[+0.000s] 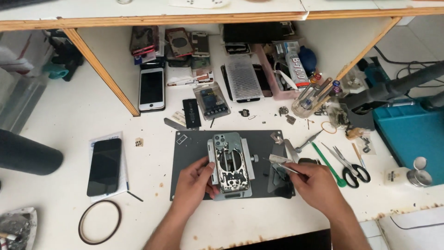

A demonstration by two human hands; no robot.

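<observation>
Cluttering a white workbench (55, 120), phone parts, grey mat (194, 139), left hand (194, 183) gripping clamped phone frame (230, 162), right hand (314, 183) pinching tweezers (283, 165)

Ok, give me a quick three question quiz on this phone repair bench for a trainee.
1. True or false: the left hand rests against the phone housing clamped in the metal holder.
2. What does the right hand hold? A tweezers, B scissors, C a green pry tool.
3. What lies under the holder?

Key
1. True.
2. A. The tweezers point toward the housing; the scissors and green pry tool lie on the table to the right.
3. A dark grey work mat.
</observation>
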